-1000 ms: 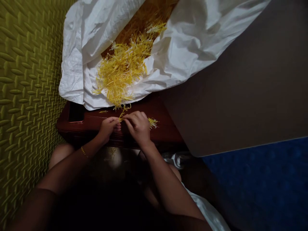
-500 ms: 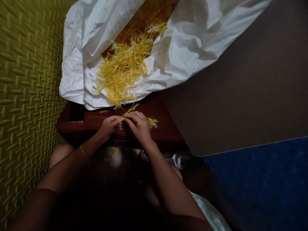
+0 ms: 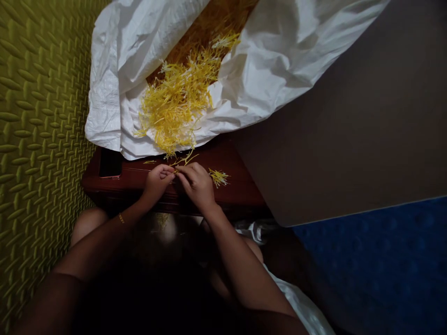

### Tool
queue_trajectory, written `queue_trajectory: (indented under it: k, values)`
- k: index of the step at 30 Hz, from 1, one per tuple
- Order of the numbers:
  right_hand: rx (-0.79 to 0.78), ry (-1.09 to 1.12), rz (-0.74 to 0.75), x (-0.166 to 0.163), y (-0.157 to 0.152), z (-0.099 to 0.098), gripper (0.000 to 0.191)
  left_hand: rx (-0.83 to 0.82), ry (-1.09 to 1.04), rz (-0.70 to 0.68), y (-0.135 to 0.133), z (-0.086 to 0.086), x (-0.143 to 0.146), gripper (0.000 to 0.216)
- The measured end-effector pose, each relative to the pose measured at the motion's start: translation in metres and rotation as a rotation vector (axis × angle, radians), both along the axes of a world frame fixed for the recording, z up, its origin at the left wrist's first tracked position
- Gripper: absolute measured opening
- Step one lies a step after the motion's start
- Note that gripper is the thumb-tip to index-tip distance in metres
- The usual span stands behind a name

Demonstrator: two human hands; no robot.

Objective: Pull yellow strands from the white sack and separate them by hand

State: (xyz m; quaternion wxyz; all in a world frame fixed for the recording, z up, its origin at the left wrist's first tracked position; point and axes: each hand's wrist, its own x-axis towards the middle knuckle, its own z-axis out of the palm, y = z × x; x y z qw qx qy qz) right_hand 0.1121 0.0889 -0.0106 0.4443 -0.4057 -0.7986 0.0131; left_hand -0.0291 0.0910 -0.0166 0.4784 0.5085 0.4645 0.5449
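My left hand (image 3: 159, 180) and my right hand (image 3: 199, 183) meet fingertip to fingertip, both closed in a pinch on a thin yellow strand (image 3: 176, 171). Most of that strand is hidden by the fingers. Just beyond them, yellow branching sprigs (image 3: 186, 159) lie at the edge of the dark red wooden surface (image 3: 240, 179). A small bunch of yellow strands with pale tips (image 3: 219, 177) rests right of my right hand. Ahead, a large heap of similar yellow strands (image 3: 178, 102) spills from the mouth of a white woven sack (image 3: 265, 70).
A dark phone (image 3: 111, 164) lies at the left end of the wooden surface. The yellow textured mat or wall (image 3: 42, 139) borders the left. A large brown flat panel (image 3: 345, 130) fills the right, with blue flooring (image 3: 380, 251) below it.
My right hand has shifted slightly left, uncovering more of the small bunch beside it. My left hand has turned a little, its fingers still pinched.
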Motion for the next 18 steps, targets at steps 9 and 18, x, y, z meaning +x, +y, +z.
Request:
queue_trajectory:
  k: [9, 18]
  values:
    - [-0.117, 0.088, 0.085, -0.0003, 0.0059, -0.0054, 0.015, 0.013, 0.020, -0.005, 0.0002, -0.0008, -0.0022, 0.016]
    - [-0.200, 0.210, 0.084, -0.0002, 0.0095, -0.0104, 0.012, -0.317, -0.197, -0.128, 0.0021, -0.0035, -0.0003, 0.011]
